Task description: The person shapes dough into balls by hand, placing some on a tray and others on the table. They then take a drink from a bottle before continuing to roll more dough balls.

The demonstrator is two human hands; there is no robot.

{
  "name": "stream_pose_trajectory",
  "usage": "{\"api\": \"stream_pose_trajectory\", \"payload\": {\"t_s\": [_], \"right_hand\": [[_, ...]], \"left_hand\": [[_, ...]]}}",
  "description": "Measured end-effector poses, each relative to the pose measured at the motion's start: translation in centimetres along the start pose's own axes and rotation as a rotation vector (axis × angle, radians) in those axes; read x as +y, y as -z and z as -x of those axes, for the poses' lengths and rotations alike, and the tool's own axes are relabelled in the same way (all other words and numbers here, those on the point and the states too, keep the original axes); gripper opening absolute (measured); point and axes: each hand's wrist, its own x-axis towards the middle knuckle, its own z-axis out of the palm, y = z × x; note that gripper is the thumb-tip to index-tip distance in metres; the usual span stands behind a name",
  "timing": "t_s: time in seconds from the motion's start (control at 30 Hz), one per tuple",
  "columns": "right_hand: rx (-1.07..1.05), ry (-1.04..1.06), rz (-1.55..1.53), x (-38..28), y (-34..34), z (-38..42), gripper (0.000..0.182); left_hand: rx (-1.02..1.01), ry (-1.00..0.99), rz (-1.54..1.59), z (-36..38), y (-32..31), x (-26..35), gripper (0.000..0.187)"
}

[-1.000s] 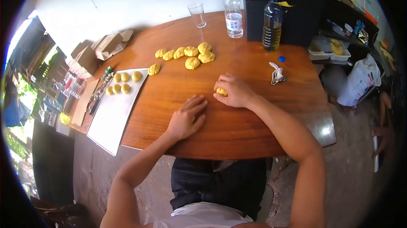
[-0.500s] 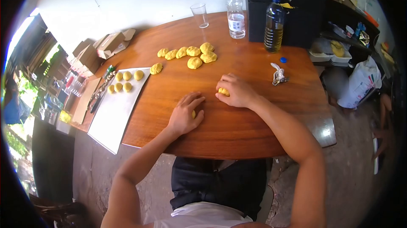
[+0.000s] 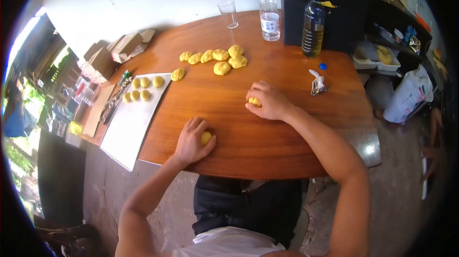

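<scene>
My left hand [image 3: 192, 143] is cupped over a yellow dough ball [image 3: 205, 138] near the front edge of the wooden table [image 3: 239, 137]. Farther forward and to the right, my right hand [image 3: 271, 102] curls around another piece of yellow dough [image 3: 255, 101], which shows between thumb and fingers. Beyond both hands lie several rough dough lumps [image 3: 221, 68], with one lump [image 3: 178, 74] beside the tray. On the left, a metal tray [image 3: 125, 130] carries several smooth dough balls [image 3: 145, 95] at its far end.
A drinking glass [image 3: 229, 14], a clear bottle [image 3: 270, 20] and an oil bottle [image 3: 312, 30] stand at the back. A blue cap [image 3: 322, 66] and a white cord with keys [image 3: 318, 84] lie at right. Cardboard boxes [image 3: 125, 48] sit at far left.
My left hand has slid left and slightly toward me, and more of its dough ball shows. My right hand stays in nearly the same spot, still around its dough.
</scene>
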Motion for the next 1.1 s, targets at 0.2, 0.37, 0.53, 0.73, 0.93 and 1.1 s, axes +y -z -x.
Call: {"api": "stream_pose_trajectory", "payload": {"t_s": [0.2,0.37,0.53,0.73,0.93,1.1], "right_hand": [[0.055,-0.006,0.049,0.0,-0.3,0.2,0.017],[0.06,0.035,0.029,0.5,-0.3,0.3,0.018],[0.016,-0.004,0.012,0.1,-0.2,-0.1,0.018],[0.038,-0.014,0.066,-0.1,-0.3,0.1,0.018],[0.037,0.026,0.03,0.2,-0.3,0.2,0.018],[0.024,0.013,0.026,0.2,-0.1,0.2,0.018]], "left_hand": [[-0.104,-0.118,0.089,-1.7,-0.9,0.2,0.026],[-0.098,0.001,0.102,1.8,1.1,0.7,0.023],[-0.04,0.028,0.018,-0.5,-0.2,-0.8,0.022],[-0.054,-0.1,0.109,-3.3,-2.1,0.9,0.015],[-0.024,-0.158,0.073,0.2,-0.5,2.0,0.014],[-0.057,-0.058,0.07,0.1,0.4,0.5,0.019]]}}
